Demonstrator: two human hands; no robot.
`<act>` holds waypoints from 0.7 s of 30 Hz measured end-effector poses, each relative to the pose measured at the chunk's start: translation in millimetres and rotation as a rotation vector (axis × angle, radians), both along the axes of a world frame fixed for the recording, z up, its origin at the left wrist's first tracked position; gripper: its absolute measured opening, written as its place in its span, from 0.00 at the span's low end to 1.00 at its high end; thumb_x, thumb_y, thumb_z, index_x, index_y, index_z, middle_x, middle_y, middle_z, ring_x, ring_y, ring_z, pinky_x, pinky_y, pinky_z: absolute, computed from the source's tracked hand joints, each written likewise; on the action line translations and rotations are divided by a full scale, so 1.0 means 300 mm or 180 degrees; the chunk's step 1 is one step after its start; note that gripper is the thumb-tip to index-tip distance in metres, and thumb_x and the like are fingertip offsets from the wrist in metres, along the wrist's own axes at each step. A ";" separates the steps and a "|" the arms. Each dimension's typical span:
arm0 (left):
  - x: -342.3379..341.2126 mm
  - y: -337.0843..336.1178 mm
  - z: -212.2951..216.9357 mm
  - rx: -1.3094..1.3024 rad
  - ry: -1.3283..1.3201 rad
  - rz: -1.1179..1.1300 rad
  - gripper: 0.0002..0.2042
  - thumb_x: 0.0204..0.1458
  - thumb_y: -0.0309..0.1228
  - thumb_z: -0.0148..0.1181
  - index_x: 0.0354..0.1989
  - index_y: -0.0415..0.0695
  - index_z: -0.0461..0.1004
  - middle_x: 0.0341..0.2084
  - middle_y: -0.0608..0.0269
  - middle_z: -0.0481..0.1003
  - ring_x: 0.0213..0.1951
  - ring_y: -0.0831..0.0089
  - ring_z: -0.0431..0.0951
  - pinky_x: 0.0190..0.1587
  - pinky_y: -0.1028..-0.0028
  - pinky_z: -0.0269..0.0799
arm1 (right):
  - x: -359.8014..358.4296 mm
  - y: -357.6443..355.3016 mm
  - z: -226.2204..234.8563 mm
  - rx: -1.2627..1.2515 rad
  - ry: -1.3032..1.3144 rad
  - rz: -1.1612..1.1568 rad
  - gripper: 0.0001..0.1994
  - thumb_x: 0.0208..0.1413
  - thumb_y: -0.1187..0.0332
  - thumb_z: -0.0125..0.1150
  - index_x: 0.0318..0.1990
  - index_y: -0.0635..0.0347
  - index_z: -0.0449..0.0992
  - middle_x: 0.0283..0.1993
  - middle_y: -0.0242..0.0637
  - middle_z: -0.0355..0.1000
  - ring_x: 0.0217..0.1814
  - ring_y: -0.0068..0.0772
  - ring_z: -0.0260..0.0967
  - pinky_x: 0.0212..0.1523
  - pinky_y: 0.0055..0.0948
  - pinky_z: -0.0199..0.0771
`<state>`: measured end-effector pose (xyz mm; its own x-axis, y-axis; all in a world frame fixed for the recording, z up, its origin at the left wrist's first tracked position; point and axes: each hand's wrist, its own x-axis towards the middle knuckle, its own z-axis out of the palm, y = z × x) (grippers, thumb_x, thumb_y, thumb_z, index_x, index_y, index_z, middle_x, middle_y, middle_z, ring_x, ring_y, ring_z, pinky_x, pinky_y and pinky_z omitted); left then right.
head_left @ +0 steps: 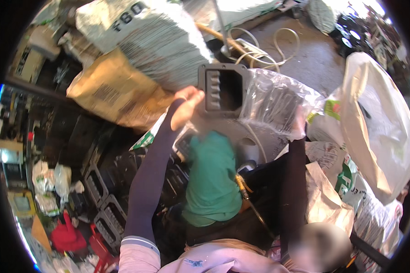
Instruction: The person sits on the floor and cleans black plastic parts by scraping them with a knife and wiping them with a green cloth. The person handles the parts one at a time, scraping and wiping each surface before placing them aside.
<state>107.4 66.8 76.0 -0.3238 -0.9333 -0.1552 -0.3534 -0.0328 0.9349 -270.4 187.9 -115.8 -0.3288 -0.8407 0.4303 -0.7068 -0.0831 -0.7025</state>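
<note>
My left hand [187, 109] grips the left side of a dark grey rectangular moulded part [215, 88], with a raised rim, corner holes and a scalloped inner wall. Just to its right, a clear plastic bag [278, 98] with something dark inside is held at its lower right by my right hand [299, 122]; the fingers are partly covered by the film. A green cloth [214, 182] lies over my lap below the part. Beside the cloth rests a brass-coloured tool [243, 187] with a long thin tube.
Similar dark frames [109, 218] stand at the lower left. A brown paper bag [118, 91] and a large white sack [155, 45] lie at the upper left. A white cable [259, 57] loops across the floor. An upright white sack [378, 132] stands on the right.
</note>
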 end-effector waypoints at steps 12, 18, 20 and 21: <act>0.233 0.220 -0.477 0.0906 0.1401 0.3097 0.10 0.59 0.37 0.59 0.37 0.42 0.75 0.20 0.66 0.68 0.20 0.77 0.69 0.27 0.78 0.71 | 0.122 -0.001 0.145 -0.0050 -0.3788 -0.0693 0.23 0.70 0.53 0.46 0.58 0.65 0.68 0.52 0.38 0.72 0.49 0.32 0.72 0.50 0.33 0.72; 0.296 0.305 -0.519 0.0664 0.0648 0.2429 0.11 0.53 0.36 0.64 0.35 0.41 0.78 0.25 0.65 0.75 0.24 0.74 0.73 0.32 0.74 0.72 | 0.098 -0.021 0.091 -0.0215 -0.3775 -0.0802 0.23 0.70 0.53 0.46 0.58 0.64 0.69 0.48 0.38 0.74 0.46 0.34 0.73 0.50 0.34 0.73; 0.271 0.308 -0.497 0.0260 0.0155 0.2332 0.10 0.50 0.35 0.66 0.33 0.41 0.78 0.25 0.64 0.76 0.25 0.73 0.74 0.33 0.72 0.72 | 0.107 -0.031 0.096 -0.0155 -0.3842 -0.1010 0.22 0.70 0.53 0.46 0.57 0.64 0.69 0.48 0.39 0.74 0.46 0.35 0.73 0.50 0.34 0.73; 0.253 0.308 -0.488 -0.0112 -0.0375 0.2244 0.09 0.49 0.34 0.68 0.32 0.41 0.78 0.25 0.64 0.76 0.25 0.72 0.74 0.33 0.71 0.71 | 0.114 -0.034 0.104 -0.0146 -0.3898 -0.1087 0.22 0.70 0.53 0.46 0.57 0.64 0.70 0.49 0.39 0.74 0.46 0.35 0.73 0.50 0.34 0.73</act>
